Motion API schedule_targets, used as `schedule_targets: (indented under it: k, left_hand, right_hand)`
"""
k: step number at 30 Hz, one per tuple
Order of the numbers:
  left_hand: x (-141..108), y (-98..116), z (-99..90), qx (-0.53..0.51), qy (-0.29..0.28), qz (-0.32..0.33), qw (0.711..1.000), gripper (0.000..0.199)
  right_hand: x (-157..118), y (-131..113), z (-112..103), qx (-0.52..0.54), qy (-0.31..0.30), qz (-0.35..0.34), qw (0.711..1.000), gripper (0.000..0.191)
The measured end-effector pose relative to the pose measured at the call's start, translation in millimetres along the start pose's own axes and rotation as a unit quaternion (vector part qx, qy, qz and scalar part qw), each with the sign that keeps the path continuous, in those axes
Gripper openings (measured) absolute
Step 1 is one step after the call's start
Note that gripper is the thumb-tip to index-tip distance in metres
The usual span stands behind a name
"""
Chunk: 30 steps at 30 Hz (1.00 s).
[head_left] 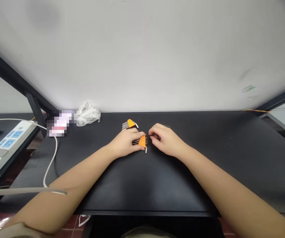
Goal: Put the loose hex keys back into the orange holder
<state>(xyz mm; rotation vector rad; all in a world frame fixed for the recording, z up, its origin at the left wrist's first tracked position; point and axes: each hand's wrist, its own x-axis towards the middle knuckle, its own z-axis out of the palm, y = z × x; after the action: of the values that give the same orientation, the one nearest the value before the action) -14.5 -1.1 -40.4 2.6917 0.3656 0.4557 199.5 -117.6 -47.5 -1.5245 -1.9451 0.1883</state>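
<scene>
My left hand [125, 142] grips a hex key set [142, 141] by its orange holder, thumb on the near side and fingers on the far side. Its metal keys stick out on both sides of the holder, and one bent end points toward me. A second hex key set [131, 123], also with an orange holder, lies on the table just beyond that hand. Close by on the right, my right hand [166, 138] is closed with curled fingers, apart from the holder. Behind its knuckles a thin, shiny end [167, 126] shows; whether the fingers hold it is hidden.
The black table [152, 185] meets a pale wall at the back. A crumpled clear plastic bag [88, 114] lies at the back left, beside a pixelated object [60, 124]. White power strips [10, 140] and a white cable [52, 162] are at the left, the cable near my forearm.
</scene>
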Motion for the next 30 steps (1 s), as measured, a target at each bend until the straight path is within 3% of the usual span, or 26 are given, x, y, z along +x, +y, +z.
schedule_targets:
  k: [4, 8, 13, 21, 24, 30]
  left_hand:
    - [0, -1, 0.6, 0.0, 0.002, -0.001, 1.0, 0.048]
    - [0, 1, -1.0, -0.001, 0.002, 0.002, 1.0, 0.042]
    - [0, -1, -0.6, 0.004, -0.005, 0.001, 1.0, 0.045]
    - [-2, -3, 0.5, -0.007, -0.014, -0.015, 1.0, 0.05]
    - [-3, -4, 1.0, -0.01, -0.009, -0.014, 1.0, 0.052]
    - [-4, -9, 4.5, -0.005, -0.001, -0.01, 1.0, 0.056]
  right_hand:
    - [0, 7, -2, -0.018, -0.024, -0.024, 0.999, 0.013]
    - [2, -1, 3, -0.028, -0.046, -0.033, 0.998, 0.02]
    - [1, 0, 2, -0.07, -0.038, -0.024, 0.997, 0.019]
    - [-7, 60, -27, -0.201, 0.045, 0.124, 0.971, 0.025]
    - [-6, 72, -29, -0.212, 0.052, 0.13, 0.967, 0.021]
    - [0, 48, -23, -0.212, -0.019, 0.159, 0.964, 0.011]
